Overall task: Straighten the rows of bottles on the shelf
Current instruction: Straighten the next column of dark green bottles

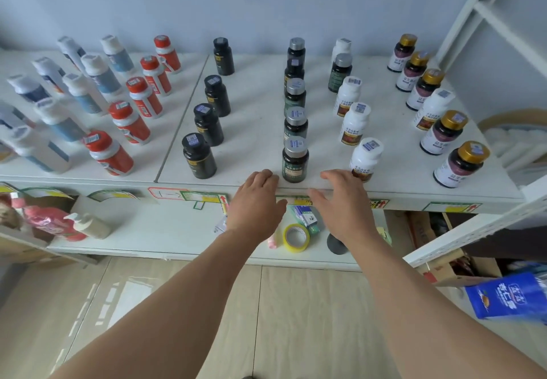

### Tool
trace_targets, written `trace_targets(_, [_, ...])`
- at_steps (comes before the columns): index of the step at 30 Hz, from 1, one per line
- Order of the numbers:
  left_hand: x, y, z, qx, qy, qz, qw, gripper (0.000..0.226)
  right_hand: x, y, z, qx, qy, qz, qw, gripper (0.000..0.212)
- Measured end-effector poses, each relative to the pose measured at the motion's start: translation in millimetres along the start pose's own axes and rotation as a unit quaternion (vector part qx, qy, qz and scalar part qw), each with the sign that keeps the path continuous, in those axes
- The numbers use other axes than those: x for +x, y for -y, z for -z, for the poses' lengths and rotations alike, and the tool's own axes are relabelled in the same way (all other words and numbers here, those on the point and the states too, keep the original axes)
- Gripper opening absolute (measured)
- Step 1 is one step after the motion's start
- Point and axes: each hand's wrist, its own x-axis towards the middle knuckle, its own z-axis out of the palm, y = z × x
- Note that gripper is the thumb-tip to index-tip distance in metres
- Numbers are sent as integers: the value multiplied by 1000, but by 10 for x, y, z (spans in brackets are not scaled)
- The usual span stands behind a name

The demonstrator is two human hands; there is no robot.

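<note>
Rows of bottles stand on a white shelf (254,130). A row of dark green bottles with silver caps runs back from its front bottle (295,161) near the shelf edge. My left hand (257,201) and my right hand (344,201) hover at the front edge, one on each side of that front bottle, fingers apart and holding nothing. Left of them is a row of black bottles (199,156). To the right runs a row of white bottles (364,158), then gold-capped bottles (461,164) along the right edge. Red-capped bottles (109,153) and white-and-blue bottles (60,119) fill the left part.
A lower shelf (165,227) holds a yellow tape roll (296,237), small boxes, a pump bottle (88,224) and a pink bottle (47,220). A white shelf frame (473,230) stands at right. A blue carton (509,298) and cardboard boxes sit low right.
</note>
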Motion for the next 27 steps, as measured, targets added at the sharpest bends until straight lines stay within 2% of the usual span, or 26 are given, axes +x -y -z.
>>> trace_targets(3, [78,-80,125,-84,42,66,993,63,132,237,174,61,8,-7,998,51])
trace_targets(6, [164,-135,189,-125,61,89,986,62,337,433,283,108,70,-15,992,63])
trace_targets(9, [224,-141,214,-140,71,82,984,44,508,507,300,127,146,-31,981,74])
trace_targets(11, [256,-127,238,-137,75,72,985,34,572,528,282,134,168,-47,975,69])
trace_targets(15, [317,-68,312,-144,90,64,983,37,635,602,318,120,165,-53,978,44])
trace_targets(19, [333,1,518,-191,122,66,972,44,647,718,484,129,154,-55,978,44])
trace_targets(27, [267,48,713,-288,187,41,938,38,533,835,652,123,129,-62,982,46])
